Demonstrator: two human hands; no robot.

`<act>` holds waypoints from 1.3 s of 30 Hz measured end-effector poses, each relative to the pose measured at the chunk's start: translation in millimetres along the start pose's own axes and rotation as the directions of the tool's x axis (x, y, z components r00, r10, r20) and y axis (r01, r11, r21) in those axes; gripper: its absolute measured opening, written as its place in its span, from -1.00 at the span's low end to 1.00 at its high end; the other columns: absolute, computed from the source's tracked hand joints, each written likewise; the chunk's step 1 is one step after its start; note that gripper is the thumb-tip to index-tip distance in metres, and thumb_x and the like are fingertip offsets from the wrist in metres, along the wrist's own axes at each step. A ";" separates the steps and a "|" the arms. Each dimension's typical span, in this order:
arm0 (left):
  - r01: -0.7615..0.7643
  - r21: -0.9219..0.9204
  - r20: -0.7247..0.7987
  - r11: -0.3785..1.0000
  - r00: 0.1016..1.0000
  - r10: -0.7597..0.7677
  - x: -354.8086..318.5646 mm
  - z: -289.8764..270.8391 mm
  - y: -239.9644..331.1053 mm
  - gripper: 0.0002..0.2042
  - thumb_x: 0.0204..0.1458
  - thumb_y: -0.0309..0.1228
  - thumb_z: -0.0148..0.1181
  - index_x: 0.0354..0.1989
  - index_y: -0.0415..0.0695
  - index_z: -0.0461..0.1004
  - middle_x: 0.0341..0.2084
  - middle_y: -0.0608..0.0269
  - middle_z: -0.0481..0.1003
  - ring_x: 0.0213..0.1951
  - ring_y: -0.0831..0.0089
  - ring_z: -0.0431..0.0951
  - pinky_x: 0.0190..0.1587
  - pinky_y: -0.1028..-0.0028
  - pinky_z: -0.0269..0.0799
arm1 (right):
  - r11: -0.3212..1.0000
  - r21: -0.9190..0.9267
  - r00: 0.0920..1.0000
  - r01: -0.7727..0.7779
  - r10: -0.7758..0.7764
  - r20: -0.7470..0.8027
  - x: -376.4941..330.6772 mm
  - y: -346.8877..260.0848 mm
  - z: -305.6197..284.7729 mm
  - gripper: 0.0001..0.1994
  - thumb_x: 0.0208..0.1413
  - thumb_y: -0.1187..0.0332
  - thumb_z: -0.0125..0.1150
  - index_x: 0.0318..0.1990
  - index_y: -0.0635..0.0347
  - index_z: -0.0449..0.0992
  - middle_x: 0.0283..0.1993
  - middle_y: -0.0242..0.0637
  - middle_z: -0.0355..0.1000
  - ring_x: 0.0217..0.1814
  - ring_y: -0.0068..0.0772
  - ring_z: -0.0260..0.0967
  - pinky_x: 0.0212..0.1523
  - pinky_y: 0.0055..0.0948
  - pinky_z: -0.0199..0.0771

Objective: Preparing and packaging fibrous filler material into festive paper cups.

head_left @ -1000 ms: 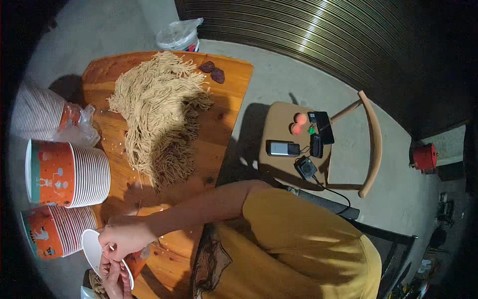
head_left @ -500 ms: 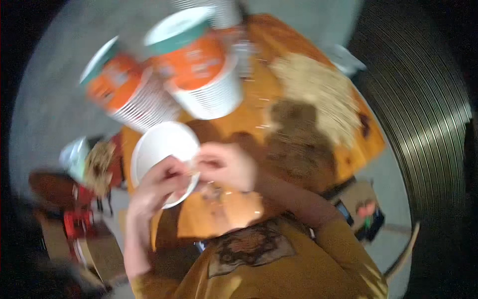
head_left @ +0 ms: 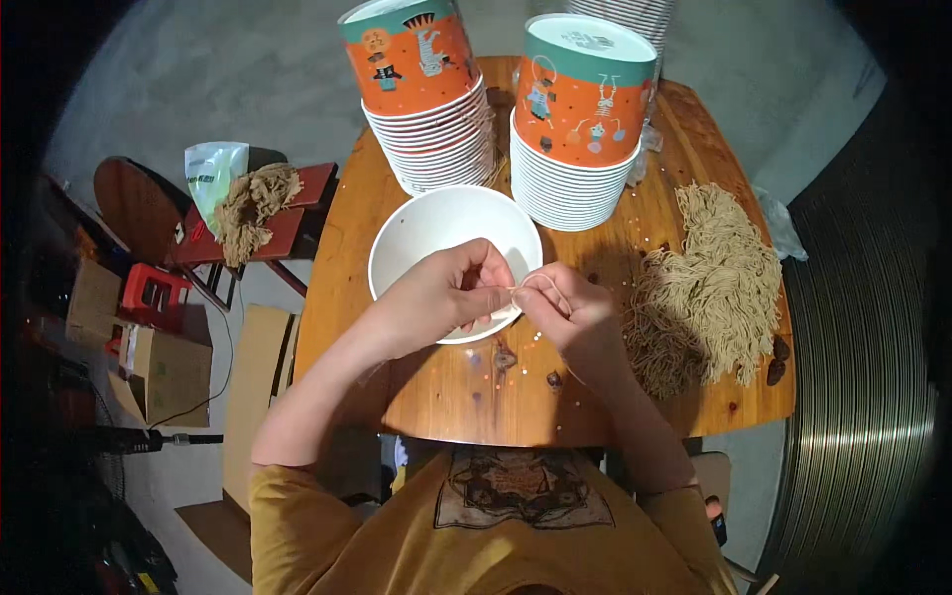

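My left hand [head_left: 448, 295] and my right hand [head_left: 573, 315] meet over the near right rim of a white paper bucket [head_left: 421, 223], whose open mouth faces up. Between their pinched fingertips is a thin beige string [head_left: 513, 292], and a loop of it curves over the right fingers. Whether it is being knotted I cannot tell; the fingers hide part of it. To the right lies a loose heap of beige strings [head_left: 729, 283], partly in the shadow of my arm and head.
Two stacks of upturned orange and green paper buckets [head_left: 421, 74] [head_left: 585, 94] stand at the back of the wooden table [head_left: 456, 407]. Small pale specks dot the wood. Left of it, a red-brown chair [head_left: 312, 188] bears a bag and more string; cardboard boxes [head_left: 174, 377] sit on the floor.
My head has turned, so the whole view is rotated and shifted, and the earlier blur is gone. Both hands remain together beside the white bucket; the string loop now shows clearly.
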State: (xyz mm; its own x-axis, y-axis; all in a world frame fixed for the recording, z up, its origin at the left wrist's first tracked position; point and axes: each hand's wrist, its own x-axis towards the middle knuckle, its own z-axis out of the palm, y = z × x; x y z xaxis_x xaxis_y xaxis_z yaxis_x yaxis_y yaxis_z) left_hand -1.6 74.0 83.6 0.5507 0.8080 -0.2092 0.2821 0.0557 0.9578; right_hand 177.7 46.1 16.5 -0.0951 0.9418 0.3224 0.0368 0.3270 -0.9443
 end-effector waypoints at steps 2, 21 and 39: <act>-0.057 0.113 -0.056 0.992 0.996 0.064 -1.3 3.0 -2.5 -0.92 0.07 -0.50 0.13 -0.32 -0.21 0.37 -0.51 0.36 0.37 -0.49 0.59 0.36 -0.45 0.55 0.29 | 0.996 -0.092 1.000 0.021 -0.021 -0.001 -0.6 -7.4 -1.7 -0.89 0.03 0.46 0.23 -0.34 0.26 0.43 -0.58 -0.41 0.35 -0.54 -0.72 0.23 -0.52 -0.58 0.27; -0.137 0.111 -0.282 0.984 0.946 0.163 -8.7 23.4 -8.1 -0.93 0.08 -0.53 0.08 -0.35 -0.26 0.34 -0.51 0.30 0.40 -0.47 0.63 0.40 -0.42 0.52 0.36 | 0.889 -0.433 0.978 0.150 -0.198 -0.068 -12.2 -13.1 5.4 -0.89 -0.01 0.43 0.27 -0.34 0.19 0.49 -0.49 -0.26 0.41 -0.52 -0.37 0.40 -0.49 -0.43 0.37; -0.163 -0.130 -0.141 0.978 0.979 0.145 1.7 16.9 -9.3 -0.76 0.09 -0.54 0.13 -0.09 -0.15 0.27 -0.45 0.47 0.31 -0.38 0.73 0.27 -0.29 0.70 0.23 | 0.983 -0.181 0.991 0.025 -0.048 -0.127 -5.0 -8.6 -0.1 -0.93 0.07 0.46 0.18 -0.29 0.22 0.47 -0.60 -0.41 0.32 -0.57 -0.70 0.22 -0.54 -0.60 0.24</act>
State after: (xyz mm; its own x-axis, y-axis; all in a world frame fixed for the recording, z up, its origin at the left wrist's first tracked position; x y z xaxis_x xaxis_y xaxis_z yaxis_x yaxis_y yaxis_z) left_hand 10.0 65.0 71.0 0.4699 0.8819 -0.0384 0.0837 -0.0013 0.9965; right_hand 178.0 38.6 23.0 0.0304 0.9272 0.3733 0.2143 0.3588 -0.9085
